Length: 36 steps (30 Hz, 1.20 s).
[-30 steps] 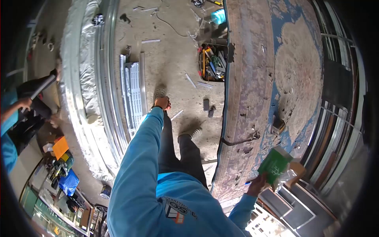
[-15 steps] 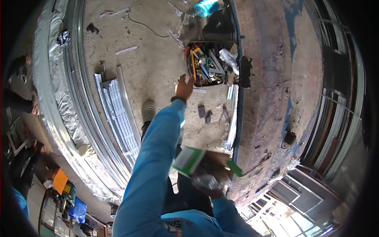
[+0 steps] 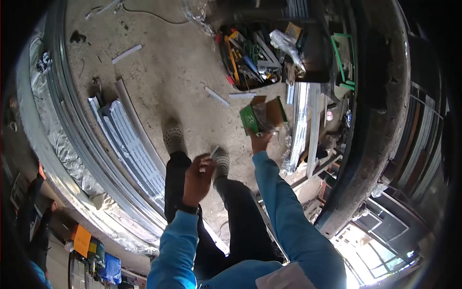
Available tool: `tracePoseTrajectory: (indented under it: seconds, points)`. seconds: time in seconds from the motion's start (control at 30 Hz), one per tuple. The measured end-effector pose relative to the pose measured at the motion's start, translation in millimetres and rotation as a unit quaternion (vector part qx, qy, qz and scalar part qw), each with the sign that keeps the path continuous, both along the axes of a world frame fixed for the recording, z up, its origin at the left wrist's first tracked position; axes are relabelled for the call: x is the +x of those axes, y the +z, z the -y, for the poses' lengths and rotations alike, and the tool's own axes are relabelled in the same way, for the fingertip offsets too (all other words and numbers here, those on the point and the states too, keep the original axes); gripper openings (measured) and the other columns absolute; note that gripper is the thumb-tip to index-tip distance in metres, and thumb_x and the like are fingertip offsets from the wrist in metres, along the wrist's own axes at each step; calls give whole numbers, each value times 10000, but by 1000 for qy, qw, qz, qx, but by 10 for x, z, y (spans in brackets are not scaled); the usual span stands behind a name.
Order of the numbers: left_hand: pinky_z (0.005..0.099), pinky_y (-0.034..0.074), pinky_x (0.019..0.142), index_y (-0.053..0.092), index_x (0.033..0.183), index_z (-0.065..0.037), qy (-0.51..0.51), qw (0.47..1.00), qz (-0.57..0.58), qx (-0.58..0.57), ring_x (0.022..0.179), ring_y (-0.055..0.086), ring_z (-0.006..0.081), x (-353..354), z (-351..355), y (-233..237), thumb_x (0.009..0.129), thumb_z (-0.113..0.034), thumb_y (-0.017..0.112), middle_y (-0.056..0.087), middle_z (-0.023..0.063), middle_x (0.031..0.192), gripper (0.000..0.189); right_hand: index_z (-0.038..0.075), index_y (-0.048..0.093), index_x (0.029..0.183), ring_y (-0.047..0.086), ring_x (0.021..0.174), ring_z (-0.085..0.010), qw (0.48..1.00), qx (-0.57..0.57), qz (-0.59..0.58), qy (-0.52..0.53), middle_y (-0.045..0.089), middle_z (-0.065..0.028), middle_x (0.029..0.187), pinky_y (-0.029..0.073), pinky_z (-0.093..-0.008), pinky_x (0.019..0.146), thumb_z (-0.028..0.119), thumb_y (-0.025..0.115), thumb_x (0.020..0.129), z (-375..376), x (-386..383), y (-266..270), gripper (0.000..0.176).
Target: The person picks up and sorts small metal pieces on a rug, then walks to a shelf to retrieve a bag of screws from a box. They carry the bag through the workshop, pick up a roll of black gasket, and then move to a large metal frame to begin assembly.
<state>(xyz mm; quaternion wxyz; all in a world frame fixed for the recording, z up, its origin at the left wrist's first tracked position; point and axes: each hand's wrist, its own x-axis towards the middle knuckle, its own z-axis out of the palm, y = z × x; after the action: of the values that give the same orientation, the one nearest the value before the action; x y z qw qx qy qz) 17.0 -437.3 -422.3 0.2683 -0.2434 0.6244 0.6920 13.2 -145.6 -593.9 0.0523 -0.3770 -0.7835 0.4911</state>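
My right hand (image 3: 260, 141) grips a small green cardboard box (image 3: 250, 120) from below. The box's flaps stand up, showing brown cardboard, and clear plastic shows inside. Closer to my body, my left hand (image 3: 197, 179) is closed, with a small whitish piece (image 3: 214, 151) sticking out from its fingertips. What that piece is I cannot make out. Beyond both hands lies a dark tool tray (image 3: 240, 88) crowded with tools and a plastic-wrapped bundle (image 3: 287, 46).
Long metal profiles (image 3: 72, 120) run along the left, beside wrapped strips (image 3: 130, 137) on the floor. A heavy, worn bench edge (image 3: 392, 111) rises at right, with a green frame (image 3: 342, 62) beneath it. Short offcuts (image 3: 216, 96) lie before the tray. My shoes (image 3: 173, 139) are below.
My left hand has drawn back from beside the tool tray towards my body, and now holds a small whitish piece. My right hand has carried the green box forward, nearer the tray. The view has shifted.
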Motion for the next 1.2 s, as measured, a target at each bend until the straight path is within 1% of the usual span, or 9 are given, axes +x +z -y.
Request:
tracePoseTrajectory:
  seconds: [0.17, 0.3, 0.37, 0.43, 0.47, 0.53, 0.67, 0.97, 1.2]
  points:
    - [327, 565, 664, 609, 1241, -62, -130, 959, -190, -163, 884, 697, 226, 233, 66, -413, 941, -152, 640, 678, 134, 1070, 315, 18, 453, 1398, 510, 1205, -330, 926, 248, 263, 110, 518, -230, 1321, 370, -486, 1073, 413, 880, 752, -143, -10, -47, 869]
    - [370, 599, 730, 561, 1338, -154, -236, 796, -350, -435, 907, 686, 277, 567, 95, -936, 940, -176, 575, 627, 145, 1132, 399, -11, 653, 1181, 643, 924, -291, 972, 22, 125, 197, 689, -179, 1054, 493, -454, 887, 411, 861, 769, 521, -178, 1190, 625]
    - [382, 558, 915, 575, 1372, -252, -2, 982, -82, -168, 1120, 617, 349, 186, 239, -159, 962, -149, 594, 589, 161, 1252, 423, -32, 693, 1082, 672, 895, -299, 927, 82, 134, 339, 719, -177, 1013, 520, -452, 861, 454, 846, 762, 1001, -472, 2017, 601]
    - [436, 462, 1071, 486, 1459, -128, -149, 891, -223, -366, 1310, 506, 360, -83, 529, -85, 994, -355, 592, 381, 196, 1516, 529, -61, 673, 994, 663, 978, -334, 826, 234, 116, 500, 693, -199, 1066, 514, -462, 902, 541, 825, 741, 1568, -918, 3083, 670]
    - [440, 431, 1095, 470, 1465, -107, -71, 949, -157, -265, 1306, 508, 353, -388, 807, 466, 972, -444, 594, 403, 181, 1505, 610, -60, 680, 1022, 648, 1059, -346, 815, 226, -138, 515, 685, -211, 1110, 492, -454, 967, 508, 834, 735, 1843, -1014, 3321, 654]
    - [448, 368, 1142, 436, 1476, -64, 156, 985, -33, -60, 1298, 512, 341, -1168, 1427, 1750, 929, -622, 597, 449, 150, 1483, 797, -64, 664, 1122, 556, 1228, -383, 892, -115, -43, 434, 620, -246, 1267, 398, -468, 1091, 472, 831, 739, 2195, -1164, 3546, 679]
    - [466, 559, 896, 449, 1456, -84, -54, 995, 76, 31, 1224, 572, 315, -2161, 2415, 2773, 827, -580, 720, 587, 138, 1326, 846, -32, 603, 1259, 508, 1240, -480, 768, 163, 37, 618, 571, -260, 1346, 328, -582, 1118, 533, 822, 747, 2411, -1910, 3676, 794]
    - [521, 431, 1062, 460, 1463, -136, 95, 957, 67, 266, 1316, 464, 286, -4011, 3075, 2783, 893, -680, 598, 482, 91, 1458, 800, -19, 480, 1356, 594, 1173, -344, 791, -105, -40, 602, 586, -203, 1286, 504, -449, 984, 524, 908, 647, 3547, -4855, 4809, 990]
    - [404, 532, 932, 502, 1390, -100, 329, 908, 91, 242, 1109, 651, 235, -6004, 3644, 3505, 938, -280, 623, 664, 78, 1225, 502, 23, 300, 1489, 427, 1344, -333, 693, -112, -180, 689, 405, -192, 1429, 333, -414, 1158, 360, 919, 687, 4488, -7166, 5554, 1068]
